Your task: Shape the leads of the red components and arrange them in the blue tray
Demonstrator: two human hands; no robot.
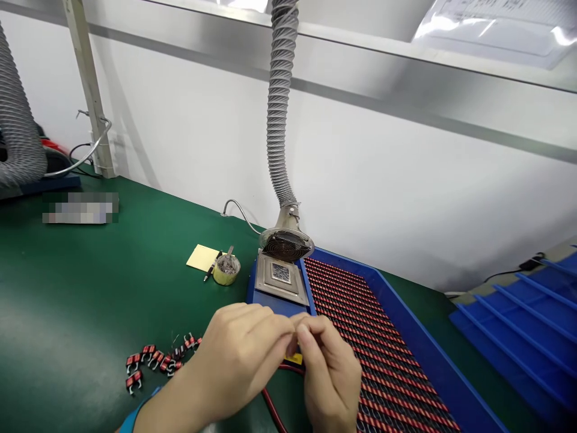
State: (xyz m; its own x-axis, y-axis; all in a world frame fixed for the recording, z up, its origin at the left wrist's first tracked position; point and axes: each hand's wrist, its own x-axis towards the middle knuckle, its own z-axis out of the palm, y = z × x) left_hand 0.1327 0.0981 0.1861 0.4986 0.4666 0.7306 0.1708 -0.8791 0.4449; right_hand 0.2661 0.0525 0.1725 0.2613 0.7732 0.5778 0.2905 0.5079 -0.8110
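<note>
My left hand (238, 355) and my right hand (329, 376) meet low in the view, fingertips together just in front of a blue soldering station (279, 307). Whatever lies between the fingertips is hidden. A red cable (274, 406) runs under them, close to a small yellow label (293, 359). To the left of my left hand, several red-wound coils with metal legs (157, 361) lie on the green mat (67, 313). Just right of my right hand, a blue tray (433, 355) holds dense rows of similar red coils, and my right hand overlaps its near part.
A grey ribbed extraction hose (280, 102) rises from a round fan hood (286, 243) above the station. Behind it are a yellow tape roll holding scraps (226, 269), a pen (211, 267) and a yellow note (202, 257). A blue rack (518, 325) stands at right.
</note>
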